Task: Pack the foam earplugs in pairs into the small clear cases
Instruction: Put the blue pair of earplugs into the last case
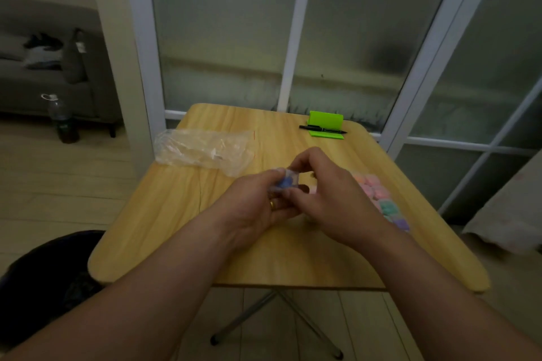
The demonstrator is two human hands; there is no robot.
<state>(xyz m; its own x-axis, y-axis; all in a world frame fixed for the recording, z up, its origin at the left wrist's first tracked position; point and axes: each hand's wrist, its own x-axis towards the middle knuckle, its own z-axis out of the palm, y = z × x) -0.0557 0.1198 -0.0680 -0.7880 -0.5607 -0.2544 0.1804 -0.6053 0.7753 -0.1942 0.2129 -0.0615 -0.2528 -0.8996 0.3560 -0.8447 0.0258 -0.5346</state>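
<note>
**Two hands holding a small clear case of blue earplugs above a wooden table**

A person is looking down at their own bare forearms, which are meeting over the middle of a light wooden folding table (176, 214). Between the hands a small clear case (289, 177) is being held just above the tabletop. It is transparent and boxy, and blue foam earplugs (285, 182) are showing through its wall. How many are inside is too blurred to tell.

The left hand (258, 205) is curling its fingers round the case from the left and is wearing a gold ring (272, 204). The right hand (322, 193) is pinching the case's right side between its thumb and bent fingers.

Just beside the right hand, along the table's right edge, a row of pastel earplugs (381, 202) is lying: pink farthest away, then teal, then purple nearest. The hand is partly hiding the row, and whether the earplugs are sitting in cases is unclear.

At the table's far left a crumpled clear plastic bag (205, 149) is lying, with pale clear shapes inside, too blurred to name. At the far right a green stand (326, 120) is sitting with a black pen (322, 129) lying across its base.

Frosted glass doors (223, 38) are standing behind the table. A grey sofa (44, 91) and a dark bottle (63, 123) on the floor are showing at far left.
</note>
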